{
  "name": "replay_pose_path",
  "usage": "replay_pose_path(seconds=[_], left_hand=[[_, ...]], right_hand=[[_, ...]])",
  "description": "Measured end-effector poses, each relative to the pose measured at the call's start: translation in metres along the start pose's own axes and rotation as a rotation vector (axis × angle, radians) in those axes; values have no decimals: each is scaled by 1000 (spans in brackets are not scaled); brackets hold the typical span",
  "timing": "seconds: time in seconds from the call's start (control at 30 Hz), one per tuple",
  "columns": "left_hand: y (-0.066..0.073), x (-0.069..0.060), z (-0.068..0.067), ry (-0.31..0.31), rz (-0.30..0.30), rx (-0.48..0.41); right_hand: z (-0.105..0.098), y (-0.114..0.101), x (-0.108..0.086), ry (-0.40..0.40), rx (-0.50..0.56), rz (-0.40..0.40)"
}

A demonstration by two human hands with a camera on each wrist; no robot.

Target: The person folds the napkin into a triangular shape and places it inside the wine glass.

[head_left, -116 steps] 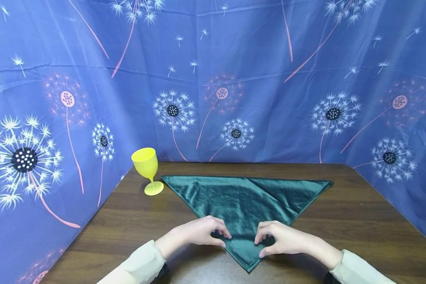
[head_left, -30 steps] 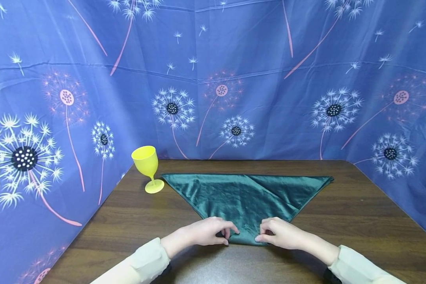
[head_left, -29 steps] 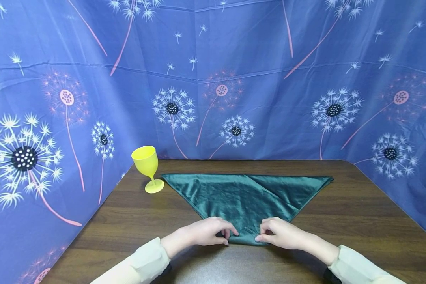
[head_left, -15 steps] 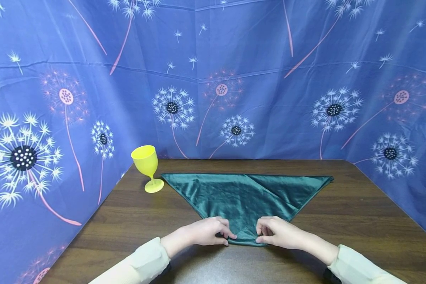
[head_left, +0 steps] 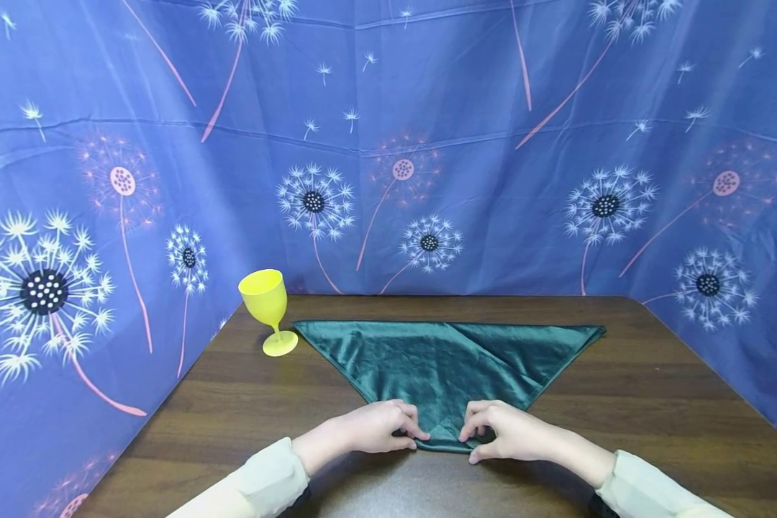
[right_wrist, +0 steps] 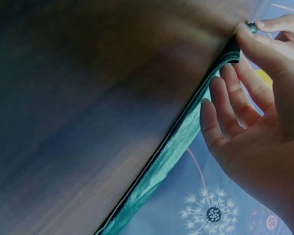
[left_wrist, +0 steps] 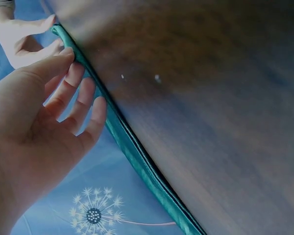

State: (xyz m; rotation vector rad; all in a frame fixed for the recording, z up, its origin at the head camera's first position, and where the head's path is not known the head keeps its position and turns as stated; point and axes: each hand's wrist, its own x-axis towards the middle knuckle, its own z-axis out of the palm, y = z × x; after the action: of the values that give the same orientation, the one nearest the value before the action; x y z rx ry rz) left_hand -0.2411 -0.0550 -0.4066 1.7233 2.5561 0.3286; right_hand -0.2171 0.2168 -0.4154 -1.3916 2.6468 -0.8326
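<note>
A dark green velvety cloth (head_left: 427, 367) lies on the table as a triangle, its long side toward the back. Its near point is turned over onto itself, leaving a short straight front edge. At the left of that fold my left hand (head_left: 383, 426) pinches the edge between thumb and fingers. My right hand (head_left: 514, 430) holds the fold's right end, thumb at the front edge and curled fingers on top. The left wrist view shows the cloth (left_wrist: 132, 152) edge-on beside the left hand (left_wrist: 39, 107). In the right wrist view, layers of the cloth show near the right thumb.
A yellow plastic goblet (head_left: 267, 306) stands upright at the back left, close to the cloth's left corner. The brown wooden table (head_left: 654, 403) meets a blue dandelion-print curtain (head_left: 492, 180) at the back and sides.
The cloth's near point, flat and pointing toward me earlier, is now folded back over. Since half a second ago the right thumb and fingers have spread slightly; the goblet has stayed put.
</note>
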Motion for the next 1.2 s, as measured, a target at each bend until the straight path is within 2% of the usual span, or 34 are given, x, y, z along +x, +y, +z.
replay_pose_path(seconds=[0.37,0.67,0.8,1.0,1.2], left_hand=[[-9,3,3,49,13,21],[-8,4,3,37,-41,28],[-7,5,4,49,-35,51],[-6,5,4,74,-18,88],[-4,6,5,59,-54,57]], right_hand=[[-1,4,4,36,-109,23],[-3,5,3,65,-93,40],[-3,6,4,70,-85,27],[-1,7,5,96,-127,-27],[-1,5,4,78,-117,-8]])
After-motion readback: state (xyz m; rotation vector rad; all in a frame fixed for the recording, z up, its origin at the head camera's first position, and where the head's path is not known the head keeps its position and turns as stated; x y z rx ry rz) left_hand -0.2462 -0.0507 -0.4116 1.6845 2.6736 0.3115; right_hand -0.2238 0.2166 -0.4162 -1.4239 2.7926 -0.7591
